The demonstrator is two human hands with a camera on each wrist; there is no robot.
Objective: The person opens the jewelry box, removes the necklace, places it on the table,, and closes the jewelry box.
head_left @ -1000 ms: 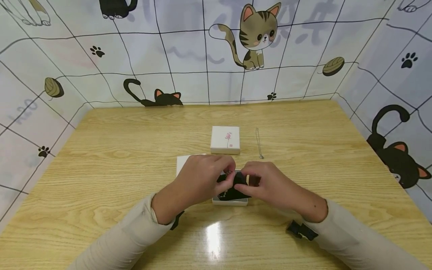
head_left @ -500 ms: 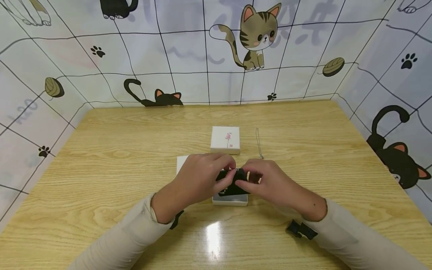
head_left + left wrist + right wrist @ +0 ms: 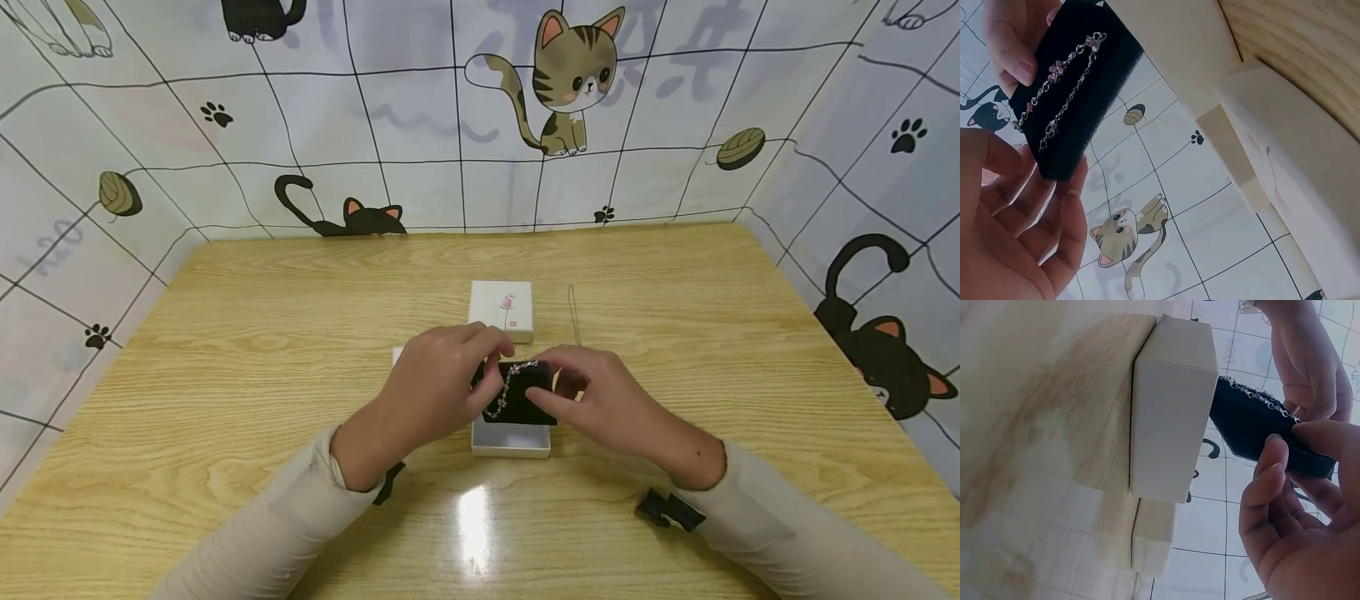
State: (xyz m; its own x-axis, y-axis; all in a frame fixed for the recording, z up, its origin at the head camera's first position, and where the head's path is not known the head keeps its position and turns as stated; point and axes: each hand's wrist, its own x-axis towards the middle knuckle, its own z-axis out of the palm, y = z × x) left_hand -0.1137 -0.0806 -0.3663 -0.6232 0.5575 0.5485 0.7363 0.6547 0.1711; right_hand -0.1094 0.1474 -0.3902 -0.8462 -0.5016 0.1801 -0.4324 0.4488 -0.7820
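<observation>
A black foam pad (image 3: 534,407) is held tilted above an open white box (image 3: 510,451). Across its face lies a silver bracelet (image 3: 1055,70) with pink flower charms; one stretch of chain also shows along the pad's edge in the right wrist view. My right hand (image 3: 603,392) pinches the pad's right end, thumb on the front face. At the opposite end, my left hand (image 3: 431,375) has its fingers curled round the pad's edge and corner. The pad and left hand cover parts of the bracelet in the head view.
A white box with a pink flower print (image 3: 491,304) stands just behind the hands. A thin silver necklace (image 3: 573,312) lies right of it, its near end hidden by my right hand. Another white piece (image 3: 397,356) is mostly hidden behind my left hand.
The pad has risen and tilted up out of the white box, exposing its inside. My left hand has shifted left from the bracelet's top end to the pad's left edge, uncovering more bracelet.
</observation>
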